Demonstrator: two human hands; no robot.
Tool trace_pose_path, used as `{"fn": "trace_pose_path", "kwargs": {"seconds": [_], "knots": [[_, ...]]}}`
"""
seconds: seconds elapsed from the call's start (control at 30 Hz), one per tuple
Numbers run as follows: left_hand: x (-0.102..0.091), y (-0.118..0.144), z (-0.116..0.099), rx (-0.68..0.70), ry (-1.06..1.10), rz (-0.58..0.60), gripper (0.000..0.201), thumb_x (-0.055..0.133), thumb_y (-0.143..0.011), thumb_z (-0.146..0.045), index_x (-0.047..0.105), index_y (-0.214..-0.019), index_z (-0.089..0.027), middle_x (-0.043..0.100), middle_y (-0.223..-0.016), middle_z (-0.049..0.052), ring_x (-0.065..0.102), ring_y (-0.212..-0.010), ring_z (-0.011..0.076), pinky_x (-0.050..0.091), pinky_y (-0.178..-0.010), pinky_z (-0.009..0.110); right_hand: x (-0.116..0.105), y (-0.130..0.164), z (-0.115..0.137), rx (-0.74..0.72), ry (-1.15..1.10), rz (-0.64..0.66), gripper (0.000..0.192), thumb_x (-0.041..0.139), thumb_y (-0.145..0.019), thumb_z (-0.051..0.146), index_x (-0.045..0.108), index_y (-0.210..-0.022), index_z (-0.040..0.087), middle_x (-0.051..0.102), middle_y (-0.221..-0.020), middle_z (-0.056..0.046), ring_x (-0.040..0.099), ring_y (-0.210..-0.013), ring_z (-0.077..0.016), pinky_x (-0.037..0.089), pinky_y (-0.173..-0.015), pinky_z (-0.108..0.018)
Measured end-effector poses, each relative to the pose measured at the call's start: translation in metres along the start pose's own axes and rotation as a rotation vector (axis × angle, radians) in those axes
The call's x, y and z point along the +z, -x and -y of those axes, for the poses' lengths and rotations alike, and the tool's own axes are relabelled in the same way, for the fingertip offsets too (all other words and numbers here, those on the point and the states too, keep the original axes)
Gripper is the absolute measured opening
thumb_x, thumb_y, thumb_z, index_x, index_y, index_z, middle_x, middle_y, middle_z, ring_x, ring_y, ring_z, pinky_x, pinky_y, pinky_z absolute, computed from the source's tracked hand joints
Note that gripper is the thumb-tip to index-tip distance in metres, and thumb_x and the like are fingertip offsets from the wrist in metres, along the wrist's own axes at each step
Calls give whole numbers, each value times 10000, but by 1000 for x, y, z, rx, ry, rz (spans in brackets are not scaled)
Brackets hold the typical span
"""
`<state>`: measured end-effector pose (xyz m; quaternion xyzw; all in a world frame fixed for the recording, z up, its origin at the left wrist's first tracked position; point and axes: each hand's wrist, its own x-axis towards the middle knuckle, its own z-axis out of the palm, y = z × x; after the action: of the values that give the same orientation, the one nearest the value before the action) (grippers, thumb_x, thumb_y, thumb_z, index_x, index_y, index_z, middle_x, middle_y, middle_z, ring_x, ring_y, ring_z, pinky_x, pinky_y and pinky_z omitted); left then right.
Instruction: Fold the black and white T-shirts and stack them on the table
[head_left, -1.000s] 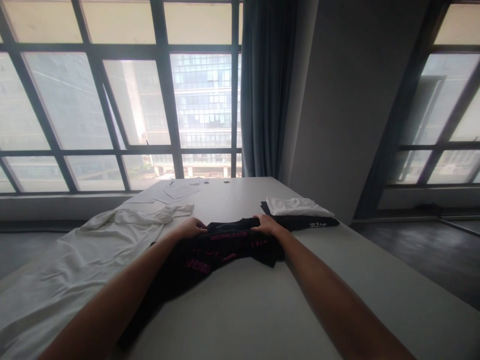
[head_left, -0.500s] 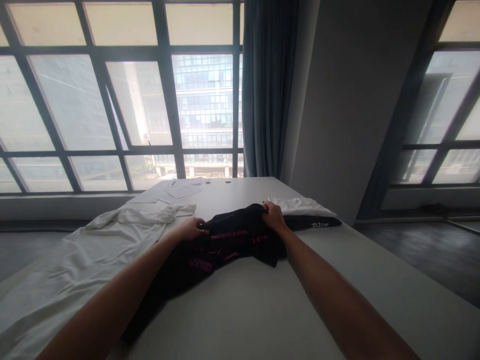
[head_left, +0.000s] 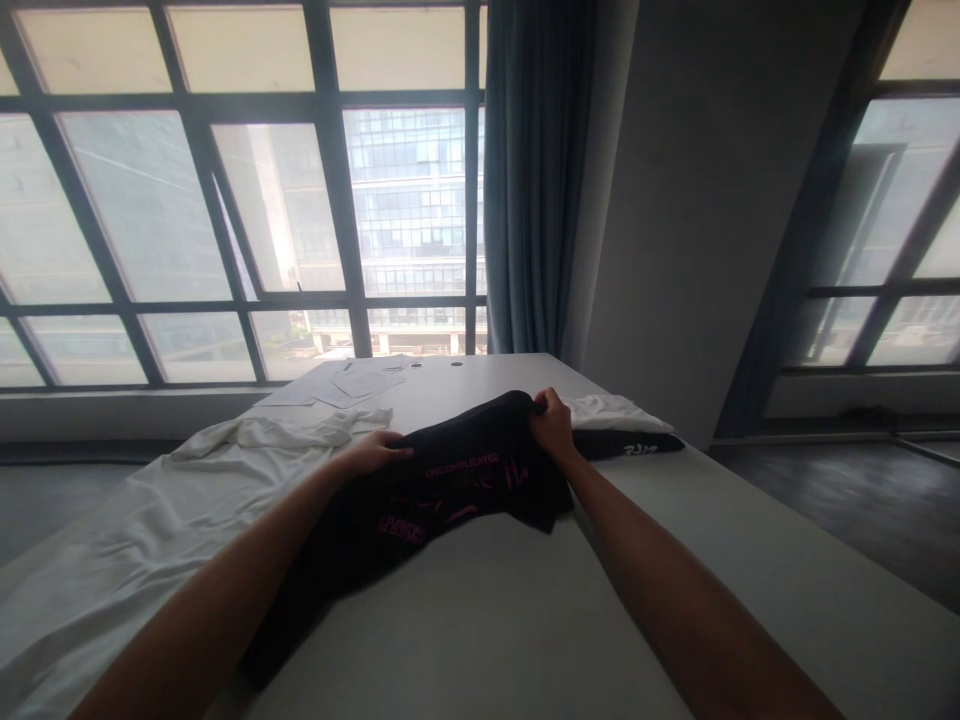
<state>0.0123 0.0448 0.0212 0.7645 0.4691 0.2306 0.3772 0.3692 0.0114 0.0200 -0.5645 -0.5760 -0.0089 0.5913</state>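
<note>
A black printed T-shirt (head_left: 457, 490) with pink lettering lies partly raised on the white table (head_left: 480, 620). My left hand (head_left: 373, 451) is closed on its upper edge at the left, thumb on top. At the upper right corner my right hand (head_left: 551, 422) pinches the fabric and lifts it a little off the table. The shirt's lower left part trails toward me beneath my left forearm. Just right of my right hand, a black folded cloth (head_left: 626, 445) with white lettering lies along the table's right side.
White rumpled fabric (head_left: 165, 520) covers the table's left side. A smaller white cloth (head_left: 611, 411) lies behind the black folded cloth. Paper sheets (head_left: 360, 385) are spread at the far left, near two round dark holes. Windows and a blue curtain (head_left: 536, 180) stand beyond.
My right hand has risen slightly and moved a little right, drawing the shirt's upper edge up and straighter. The pink print is less folded. My left hand has shifted slightly up and left.
</note>
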Motion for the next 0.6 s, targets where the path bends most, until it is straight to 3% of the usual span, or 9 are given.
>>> {"fn": "trace_pose_path", "kwargs": {"seconds": [0.17, 0.3, 0.37, 0.43, 0.6], "knots": [[-9, -7, 1, 72, 12, -283, 592, 667, -638, -657, 722, -931, -145, 750, -867, 64, 686, -853, 282, 542, -774, 373, -1, -3, -6, 37, -10, 28, 218, 594, -661, 386, 531, -776, 212, 579, -696, -8, 524, -685, -187, 409, -680, -305], [-17, -5, -12, 135, -24, -544, 517, 574, -727, -605, 710, -924, -147, 740, -907, 71, 662, -910, 281, 526, -803, 357, -1, -8, -13, 73, -11, 137, 221, 589, -608, 294, 613, -801, 187, 609, -737, -19, 558, -728, -196, 442, -711, -309], [-21, 0, -19, 157, -83, -582, 493, 553, -752, -587, 704, -918, -148, 734, -899, 68, 655, -910, 277, 518, -816, 354, -4, -11, -17, 85, -14, 214, 242, 585, -605, 256, 644, -824, 171, 636, -774, -34, 577, -757, -198, 454, -729, -305], [-27, 7, -24, 179, -158, -480, 462, 592, -735, -577, 702, -895, -159, 729, -871, 55, 655, -889, 267, 516, -818, 346, -9, -14, -22, 92, 9, 314, 268, 584, -601, 216, 673, -847, 155, 661, -805, -49, 594, -775, -197, 461, -744, -297], [-44, 29, -26, 53, -485, -11, 315, 747, -599, -406, 722, -836, -200, 721, -825, 20, 663, -825, 249, 518, -761, 323, -31, -21, -20, 151, 216, 684, 314, 593, -578, 142, 721, -864, 126, 682, -843, -60, 618, -813, -198, 459, -736, -267]]}}
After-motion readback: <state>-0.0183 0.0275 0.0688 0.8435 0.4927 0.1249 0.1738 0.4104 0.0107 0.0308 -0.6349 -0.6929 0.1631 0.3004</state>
